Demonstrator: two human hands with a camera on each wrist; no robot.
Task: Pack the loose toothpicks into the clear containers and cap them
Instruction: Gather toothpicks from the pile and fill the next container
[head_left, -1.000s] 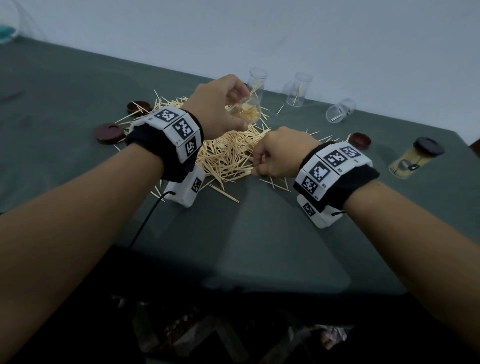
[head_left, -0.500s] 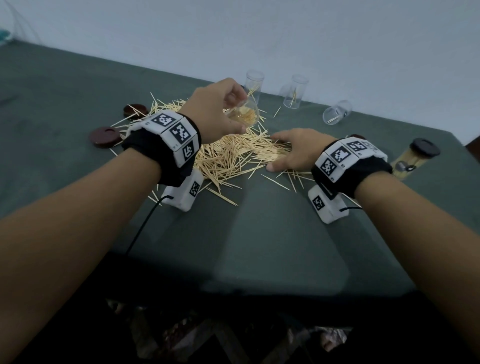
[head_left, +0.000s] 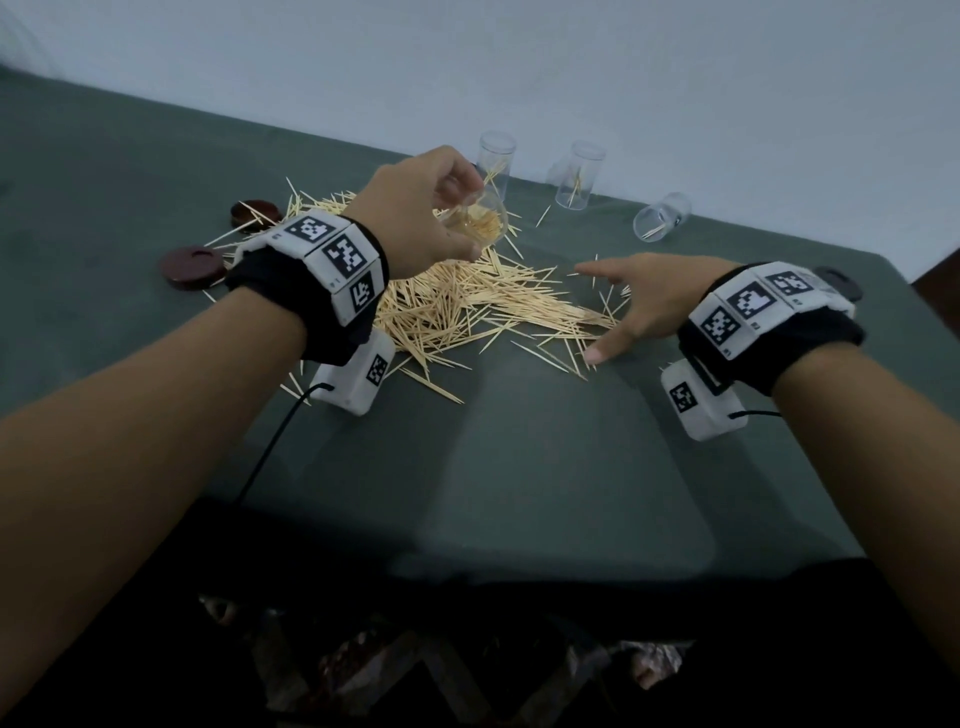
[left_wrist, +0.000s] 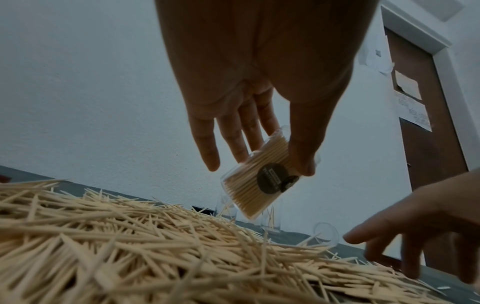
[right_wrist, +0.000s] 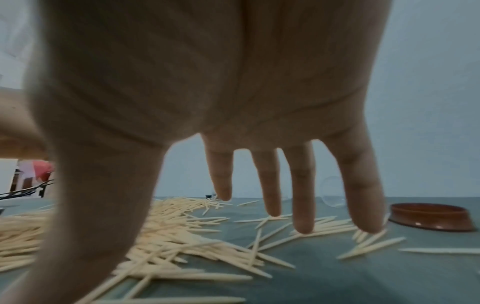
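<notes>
The left hand (head_left: 415, 213) holds a clear container (left_wrist: 262, 181) between thumb and fingers, above the far side of the toothpick pile (head_left: 467, 306). The container is tilted: in the left wrist view its long axis runs from about 1 o'clock down to 7 o'clock, closed bottom low, and the toothpicks inside lie along this axis. A dark round label is on its side. In the head view its open mouth (head_left: 475, 221) faces toward 4 o'clock, to the right hand (head_left: 644, 306).

The pile lies on the green table (head_left: 519, 493), at 12 o'clock from the person, with most sticks running roughly from 9 to 3 o'clock.

The right hand is at 3 o'clock of the pile, palm down, fingers straight and spread, holding nothing. Its fingertips (right_wrist: 301, 226) touch loose sticks on the cloth; the thumb points toward 7 o'clock.

Behind the pile two empty containers (head_left: 497, 161) stand upright, and a third one (head_left: 662, 223) lies on its side at 2 o'clock. Two brown caps (head_left: 192, 267) lie at 9 o'clock of the pile, and another cap (right_wrist: 431, 216) lies just beside the right little finger.
</notes>
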